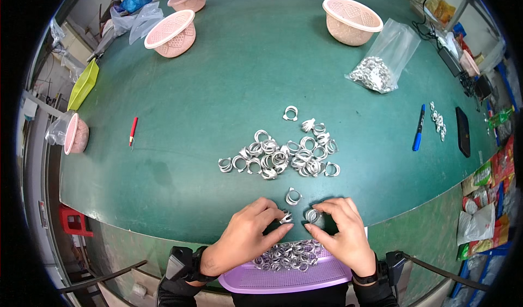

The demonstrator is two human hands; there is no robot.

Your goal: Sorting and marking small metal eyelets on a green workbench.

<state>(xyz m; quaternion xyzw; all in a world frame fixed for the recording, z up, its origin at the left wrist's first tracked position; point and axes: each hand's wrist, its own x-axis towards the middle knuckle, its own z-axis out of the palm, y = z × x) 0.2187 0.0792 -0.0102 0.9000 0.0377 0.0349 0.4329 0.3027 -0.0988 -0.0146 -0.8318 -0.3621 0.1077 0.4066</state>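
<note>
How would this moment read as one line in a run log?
left hand: holds metal clip | right hand: holds metal ring | below: purple tray | ahead: ring pile

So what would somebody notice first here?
Probably the heap of shiny metal rings in the middle of the green table. Right below it, the left hand and right hand each pinch one ring, over a purple tray holding more rings.

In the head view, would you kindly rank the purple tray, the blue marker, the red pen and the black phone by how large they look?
1. purple tray, largest, though it is nearest the camera
2. black phone
3. blue marker, about the phone's length but thinner, so unsure
4. red pen, smallest
</note>
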